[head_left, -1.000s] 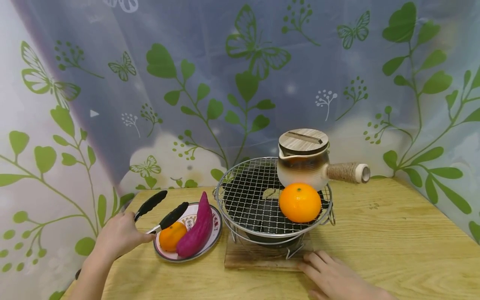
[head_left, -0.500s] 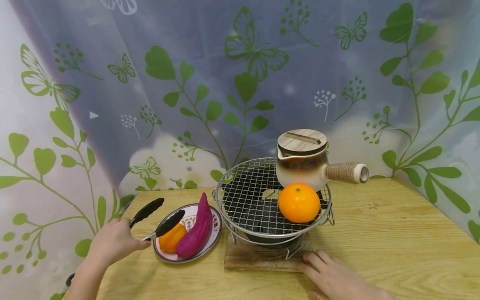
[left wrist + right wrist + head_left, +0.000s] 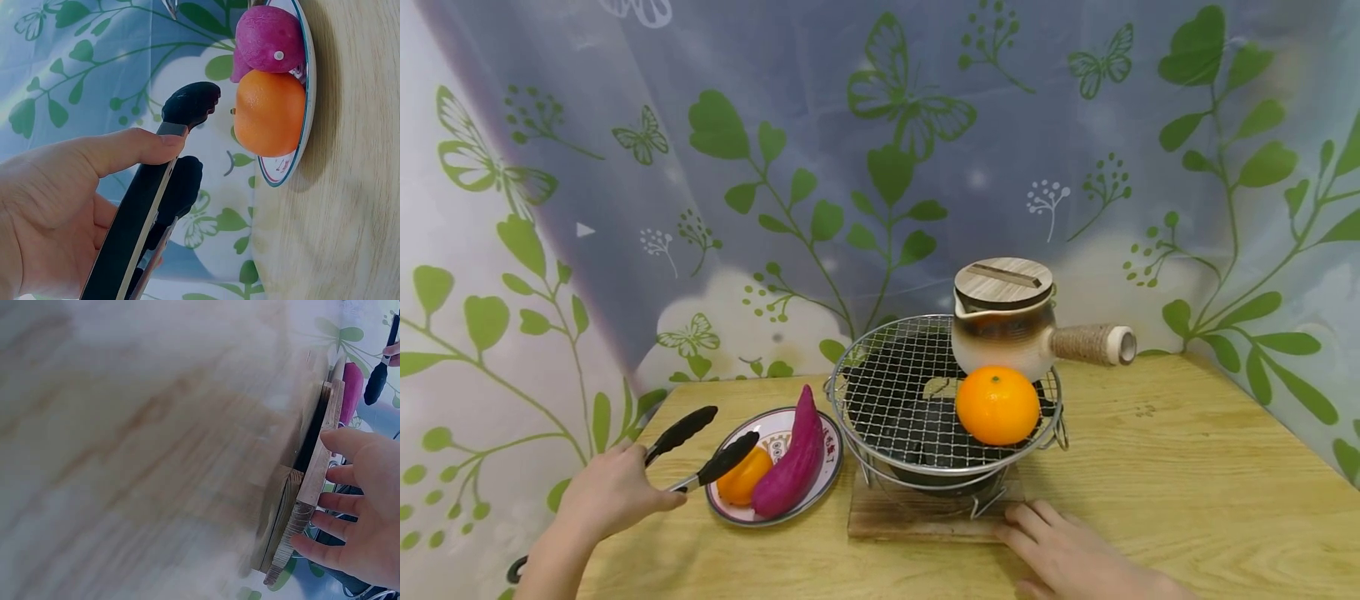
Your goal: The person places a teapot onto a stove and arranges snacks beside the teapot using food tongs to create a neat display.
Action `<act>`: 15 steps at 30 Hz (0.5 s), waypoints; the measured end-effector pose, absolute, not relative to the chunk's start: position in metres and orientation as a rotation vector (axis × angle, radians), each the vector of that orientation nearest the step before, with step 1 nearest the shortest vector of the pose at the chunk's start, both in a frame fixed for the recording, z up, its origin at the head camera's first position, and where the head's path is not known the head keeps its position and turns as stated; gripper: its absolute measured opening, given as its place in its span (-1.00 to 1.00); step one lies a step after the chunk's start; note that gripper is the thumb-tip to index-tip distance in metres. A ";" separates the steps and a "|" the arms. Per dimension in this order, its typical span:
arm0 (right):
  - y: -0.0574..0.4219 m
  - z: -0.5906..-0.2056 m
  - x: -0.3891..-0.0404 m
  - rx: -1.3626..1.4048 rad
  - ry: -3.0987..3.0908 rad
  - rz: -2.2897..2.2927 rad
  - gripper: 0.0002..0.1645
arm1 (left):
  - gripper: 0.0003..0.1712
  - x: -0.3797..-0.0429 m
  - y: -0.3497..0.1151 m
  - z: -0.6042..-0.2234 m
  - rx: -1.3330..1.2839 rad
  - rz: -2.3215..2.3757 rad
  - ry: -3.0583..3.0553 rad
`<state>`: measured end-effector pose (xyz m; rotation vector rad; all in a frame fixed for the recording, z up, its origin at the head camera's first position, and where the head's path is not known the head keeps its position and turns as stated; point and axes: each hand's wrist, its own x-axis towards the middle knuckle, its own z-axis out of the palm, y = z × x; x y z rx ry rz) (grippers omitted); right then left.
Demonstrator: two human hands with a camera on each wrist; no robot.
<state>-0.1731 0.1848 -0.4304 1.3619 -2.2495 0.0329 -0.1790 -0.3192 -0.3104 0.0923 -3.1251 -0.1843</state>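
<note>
The plate (image 3: 831,463) could be tipped by tongs (image 3: 727,458) gripped in the left hand (image 3: 612,493); nothing is gripped by the right hand (image 3: 1058,543).

Black-and-silver tongs (image 3: 134,215) are left of a round white plate (image 3: 831,454), where a round orange fruit (image 3: 741,482) lies left of a long purple sweet potato (image 3: 792,468); rightward, a round wire-mesh grill (image 3: 891,387) bears a brown-and-cream ceramic pot (image 3: 1000,337) behind a second orange fruit (image 3: 997,406)

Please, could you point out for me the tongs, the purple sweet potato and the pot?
Tongs (image 3: 132,206): left wrist view, on the black covering of one arm.
Purple sweet potato (image 3: 790,471): head view, middle of its body.
Pot (image 3: 1002,337): head view, on its brown and cream side.
</note>
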 end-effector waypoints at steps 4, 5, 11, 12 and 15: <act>0.185 -0.428 -0.173 1.363 -2.253 0.006 -0.33 | 0.08 -0.179 -0.319 -0.310 0.080 -0.172 -3.127; 0.185 -0.428 -0.173 1.364 -2.253 0.004 -0.33 | 0.08 -0.179 -0.319 -0.311 0.077 -0.170 -3.125; 0.185 -0.426 -0.173 1.371 -2.245 -0.001 -0.33 | 0.11 -0.179 -0.320 -0.312 0.053 -0.149 -3.115; 0.185 -0.426 -0.173 1.372 -2.245 -0.003 -0.33 | 0.12 -0.179 -0.320 -0.313 0.050 -0.145 -3.117; 0.186 -0.425 -0.174 1.382 -2.249 -0.006 -0.33 | 0.12 -0.179 -0.322 -0.311 0.046 -0.137 -3.125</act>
